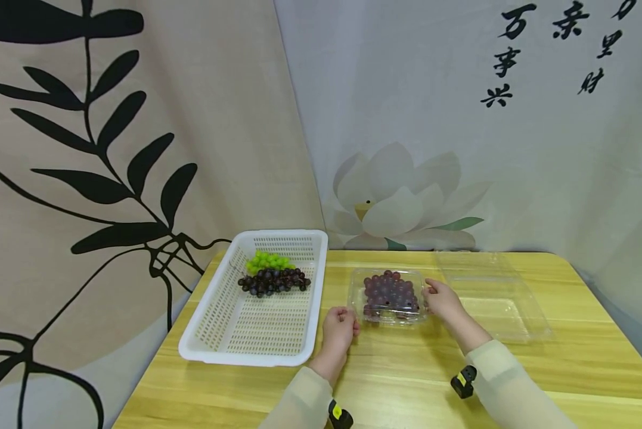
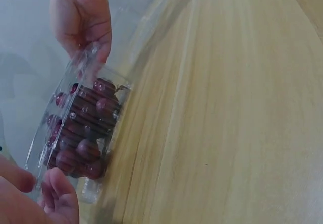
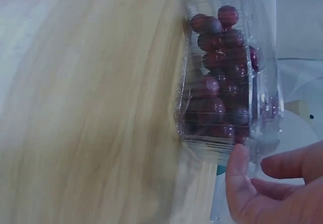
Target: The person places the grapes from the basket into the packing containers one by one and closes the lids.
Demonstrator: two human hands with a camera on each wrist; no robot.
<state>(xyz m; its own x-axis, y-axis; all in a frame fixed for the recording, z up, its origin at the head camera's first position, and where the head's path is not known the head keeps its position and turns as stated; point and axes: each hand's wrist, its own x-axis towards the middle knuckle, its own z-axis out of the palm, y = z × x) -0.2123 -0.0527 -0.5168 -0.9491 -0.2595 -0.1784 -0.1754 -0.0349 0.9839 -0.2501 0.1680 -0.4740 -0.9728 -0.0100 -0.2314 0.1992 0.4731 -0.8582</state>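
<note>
A clear plastic clamshell box (image 1: 359, 298) with a bunch of dark red grapes (image 1: 390, 293) inside sits on the table, its lid over the fruit. At its left front corner, my left hand (image 1: 340, 326) holds the rim between thumb and curled fingers. My right hand (image 1: 445, 302) is at the opposite end, thumb and fingertips at the rim. In the right wrist view the thumb (image 3: 239, 158) lies against the box's end wall. The left wrist view shows the grapes (image 2: 83, 128) through the side, between both hands.
A white perforated basket (image 1: 245, 351) stands at the left, holding green grapes (image 1: 267, 261) and black grapes (image 1: 272, 282). To the right lies another clear plastic box (image 1: 500, 316), opened out. Behind the wooden table (image 1: 396, 381) hangs a printed curtain (image 1: 406, 89).
</note>
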